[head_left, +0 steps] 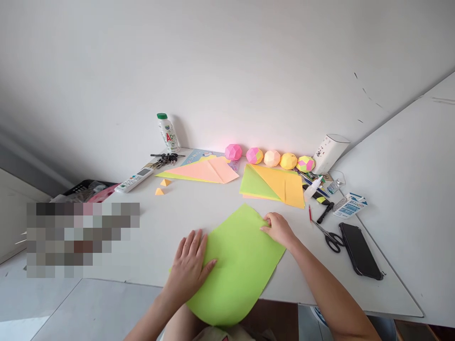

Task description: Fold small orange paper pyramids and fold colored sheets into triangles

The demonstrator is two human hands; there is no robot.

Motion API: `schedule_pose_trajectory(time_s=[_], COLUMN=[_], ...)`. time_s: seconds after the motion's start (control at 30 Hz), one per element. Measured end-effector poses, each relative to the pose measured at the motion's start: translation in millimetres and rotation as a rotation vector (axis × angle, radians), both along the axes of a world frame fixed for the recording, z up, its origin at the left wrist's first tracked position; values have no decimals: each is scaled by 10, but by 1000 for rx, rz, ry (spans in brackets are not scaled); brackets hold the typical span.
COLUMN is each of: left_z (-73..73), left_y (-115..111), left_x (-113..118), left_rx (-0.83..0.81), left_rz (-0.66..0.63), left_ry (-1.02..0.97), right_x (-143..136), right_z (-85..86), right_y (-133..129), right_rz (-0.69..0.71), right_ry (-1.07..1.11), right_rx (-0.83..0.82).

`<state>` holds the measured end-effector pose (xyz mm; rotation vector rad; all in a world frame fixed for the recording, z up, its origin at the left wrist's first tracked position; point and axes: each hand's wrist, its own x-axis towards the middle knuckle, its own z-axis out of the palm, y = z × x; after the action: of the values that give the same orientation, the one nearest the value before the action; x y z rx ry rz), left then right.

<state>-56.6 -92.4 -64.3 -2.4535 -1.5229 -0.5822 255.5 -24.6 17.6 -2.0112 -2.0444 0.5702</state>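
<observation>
A large sheet of green paper [241, 265] lies across the front of the white table, its near end curving down over the edge. My left hand [190, 260] rests flat on the sheet's left side, fingers stretched out. At the upper right edge, my right hand [279, 227] pinches the paper between thumb and curled fingers. Beyond it sit a folded orange and green paper stack [273, 184] and a folded pink and yellow paper [206, 170]. Two small orange paper pyramids [159, 191] stand to the left.
Several faceted paper balls [272, 158] line the wall. At the right are scissors [334, 240], a phone [360, 251], a glue bottle [313, 187], a small box [350, 205] and a white cylinder [330, 154]. A bottle [168, 133], keys [167, 158] and a remote [135, 180] lie left.
</observation>
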Motion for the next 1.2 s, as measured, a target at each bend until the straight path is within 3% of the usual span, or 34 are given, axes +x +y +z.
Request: schedule_pose_trajectory(time_s=[0.27,0.6,0.67,0.73,0.83,0.9,0.97,1.03,1.13,1.2], left_z=[87,112,181,264,348,356,342,329,325,324], left_y=[-27,-27,-40,-57,-45,7,84,158,221,227], left_x=[17,57,50,-37,-339,-583,-767,-843,-794,-733], left_rx=[-12,-31,-79,-129,-77,-47,-144,-223,-263,-265], left_rz=[18,8,0,43,339,555,606,544,404,351], left_ry=[53,-104,-251,-535,-1023,-1117,-1034,-953,-859,-796], right_x=[-27,183,228,276,398,510,594,588,340,55], right_z=[-23,8,11,47,249,515,856,1200,1535,1551], right_y=[-6,1,19,46,69,33,-72,-239,-515,-646], right_rz=[-9,-72,-64,-51,-70,-110,-171,-242,4,334], right_ry=[53,230,272,313,367,398,421,397,211,42], right_rx=[13,-82,-119,-135,-71,39,218,707,1248,1244])
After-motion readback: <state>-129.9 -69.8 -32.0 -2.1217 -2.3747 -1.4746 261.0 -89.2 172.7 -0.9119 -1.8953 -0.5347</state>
